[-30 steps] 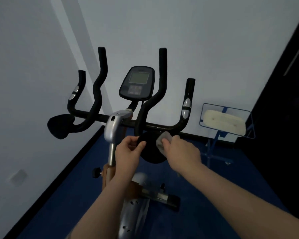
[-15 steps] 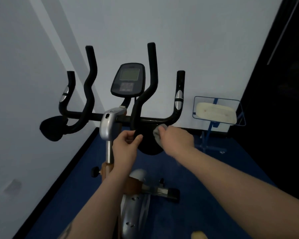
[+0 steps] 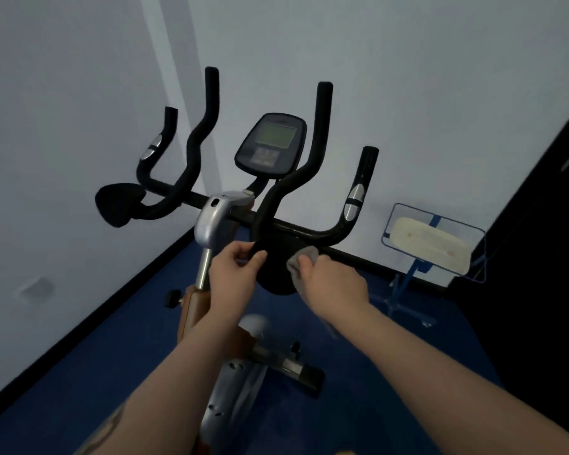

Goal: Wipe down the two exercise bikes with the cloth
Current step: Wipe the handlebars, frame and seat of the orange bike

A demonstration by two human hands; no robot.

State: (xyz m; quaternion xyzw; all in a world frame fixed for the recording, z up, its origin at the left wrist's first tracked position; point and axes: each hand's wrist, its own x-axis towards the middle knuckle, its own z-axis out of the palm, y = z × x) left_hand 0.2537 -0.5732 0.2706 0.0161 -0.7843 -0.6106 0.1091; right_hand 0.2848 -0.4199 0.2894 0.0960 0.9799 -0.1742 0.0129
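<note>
One exercise bike (image 3: 217, 221) stands in front of me, with black handlebars, a silver stem and a grey console (image 3: 271, 144). A round black elbow pad (image 3: 276, 267) sits under the right handlebar. My left hand (image 3: 234, 274) pinches the pad's left edge between thumb and fingers. My right hand (image 3: 332, 282) grips a grey cloth (image 3: 301, 262) and presses it on the pad's right side. A second bike is not in view.
White walls meet in the corner behind the bike. A blue-framed stand with a cream pad (image 3: 431, 244) is at the right by the wall. A dark panel (image 3: 539, 224) fills the far right. The floor (image 3: 89, 372) is blue.
The view has shifted and tilted. Both hands stay on the elbow pad, and the cloth has moved only slightly on its right edge.
</note>
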